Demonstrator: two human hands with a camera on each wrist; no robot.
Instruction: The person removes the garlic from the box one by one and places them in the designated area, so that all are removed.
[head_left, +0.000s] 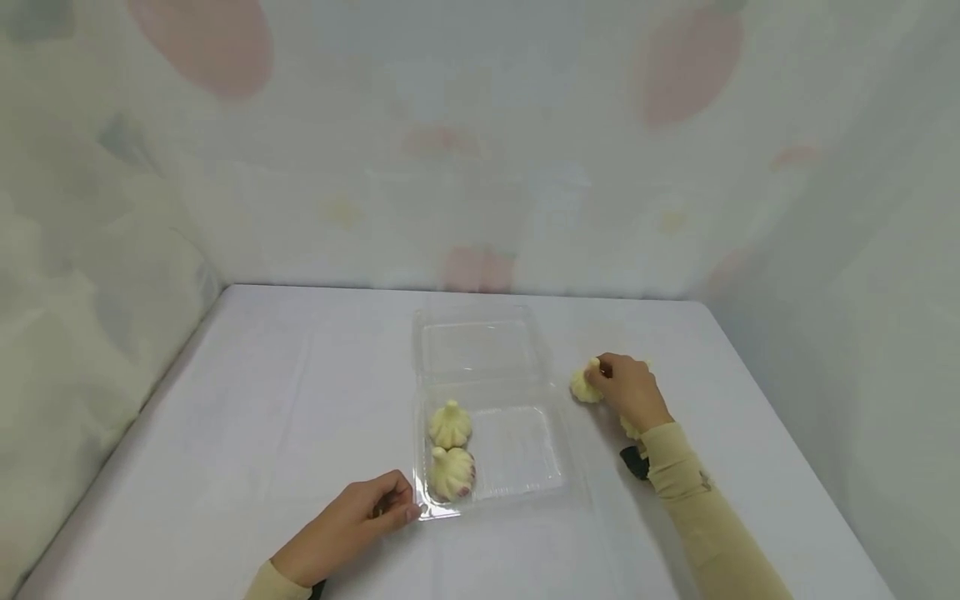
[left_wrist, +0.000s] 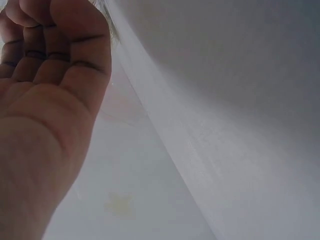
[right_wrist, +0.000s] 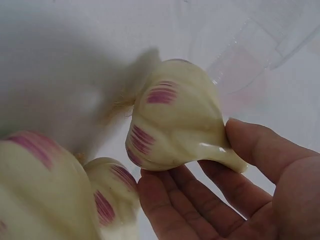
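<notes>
My right hand (head_left: 632, 390) pinches a garlic bulb (head_left: 583, 387) by its neck, to the right of a clear plastic clamshell box (head_left: 558, 450). In the right wrist view, the held bulb (right_wrist: 175, 117) is cream with purple streaks; thumb and fingers lie about its neck and side. My left hand (head_left: 367, 515) has its fingers curled at the box's near left corner, where thumb and fingertips appear to hold the rim. From the left wrist, the curled fingers (left_wrist: 82, 50) show, but the fingertips' contact is hidden. Two garlic bulbs (head_left: 451, 425) sit along the box's left side.
More garlic bulbs (head_left: 628, 427) lie by the right forearm, partly covered by it; two show large in the right wrist view (right_wrist: 45, 195). The box's lid (head_left: 476, 346) lies folded back, away from me. Patterned cloth walls (head_left: 480, 208) rise behind and beside the white table (head_left: 300, 400).
</notes>
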